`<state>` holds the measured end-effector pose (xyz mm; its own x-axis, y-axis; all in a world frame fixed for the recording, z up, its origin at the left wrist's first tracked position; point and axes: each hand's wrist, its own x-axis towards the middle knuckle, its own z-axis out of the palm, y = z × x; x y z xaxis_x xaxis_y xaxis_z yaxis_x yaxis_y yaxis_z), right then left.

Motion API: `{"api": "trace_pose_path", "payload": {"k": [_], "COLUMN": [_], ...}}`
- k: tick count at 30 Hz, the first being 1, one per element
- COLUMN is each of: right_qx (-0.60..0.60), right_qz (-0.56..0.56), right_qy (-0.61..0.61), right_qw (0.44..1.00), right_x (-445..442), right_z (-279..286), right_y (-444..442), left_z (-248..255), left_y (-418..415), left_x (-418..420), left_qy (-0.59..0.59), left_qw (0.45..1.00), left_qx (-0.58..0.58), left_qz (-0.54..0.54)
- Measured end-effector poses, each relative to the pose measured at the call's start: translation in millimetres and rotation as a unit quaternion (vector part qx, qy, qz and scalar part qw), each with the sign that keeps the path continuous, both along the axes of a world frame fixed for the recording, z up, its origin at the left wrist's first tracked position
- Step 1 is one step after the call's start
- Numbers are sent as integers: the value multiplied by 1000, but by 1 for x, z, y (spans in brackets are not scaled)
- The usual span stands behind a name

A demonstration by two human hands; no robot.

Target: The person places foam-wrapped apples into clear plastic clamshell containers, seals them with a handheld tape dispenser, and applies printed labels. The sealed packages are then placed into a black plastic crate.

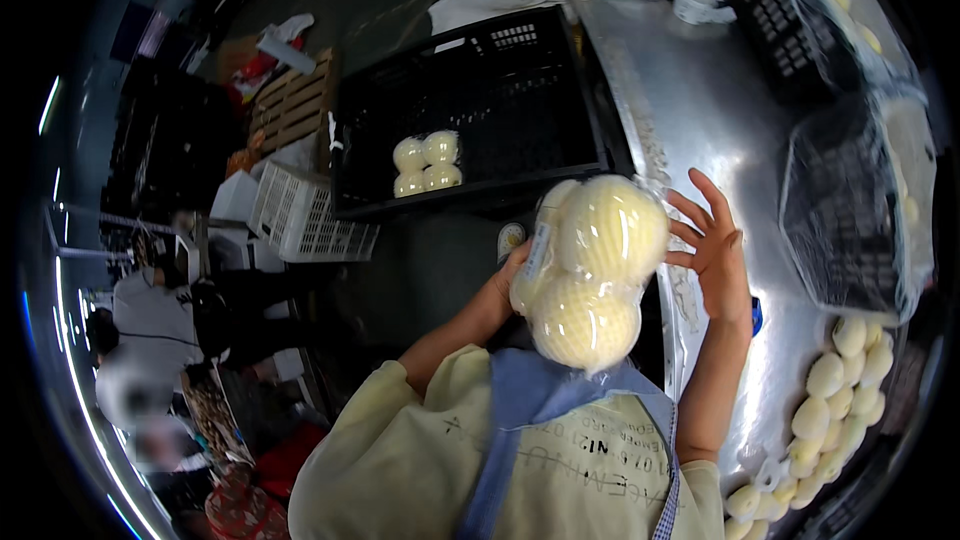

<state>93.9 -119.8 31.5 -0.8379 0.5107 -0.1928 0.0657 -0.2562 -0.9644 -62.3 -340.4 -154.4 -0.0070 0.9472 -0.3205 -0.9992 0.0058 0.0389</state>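
Note:
A clear plastic-wrapped pack of pale yellow round produce in foam netting (592, 270) is held up in front of my chest, a label on its left side. My left hand (517, 270) grips the pack's left side, its fingers mostly hidden behind it. At the pack's right, my right hand (705, 240) has its fingers spread, holding nothing; whether a fingertip touches the wrap I cannot tell. Beyond the pack, a black plastic crate (480, 195) has a similar wrapped pack (427, 163) lying in its near left part.
On the right stands a metal table (697, 120) with many loose pale yellow round items (832, 405), a roll of tape (694, 6) and plastic-lined black crates (840, 210). A white crate (315, 217) and a wooden pallet (296, 105) are at left. Other people (154, 315) are at far left.

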Motion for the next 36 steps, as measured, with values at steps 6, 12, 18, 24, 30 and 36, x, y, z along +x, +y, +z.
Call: {"api": "trace_pose_path", "payload": {"k": [6,12,18,24,30,36], "right_qx": [3,-139,-246,-229,-304,-251], "right_qz": [224,190,99,59,33,35], "right_qy": [-65,-130,-42,-15,-28,-107], "right_qw": [972,963,963,971,952,961], "right_x": [-110,-224,-318,-395,-456,-485], "right_z": [-26,-38,-96,-173,-248,-282], "right_y": [11,-14,-43,-97,-127,-142], "left_z": [-3,-5,13,-36,-98,-146], "left_y": [-25,-49,-80,-83,-100,-135], "left_x": [-64,-167,-295,-388,-458,-485], "left_qy": [-52,-145,32,80,106,238], "left_qw": [990,987,979,933,923,882], "left_qx": [128,73,-71,-258,-333,-371], "left_qz": [-21,7,186,239,159,168]}}
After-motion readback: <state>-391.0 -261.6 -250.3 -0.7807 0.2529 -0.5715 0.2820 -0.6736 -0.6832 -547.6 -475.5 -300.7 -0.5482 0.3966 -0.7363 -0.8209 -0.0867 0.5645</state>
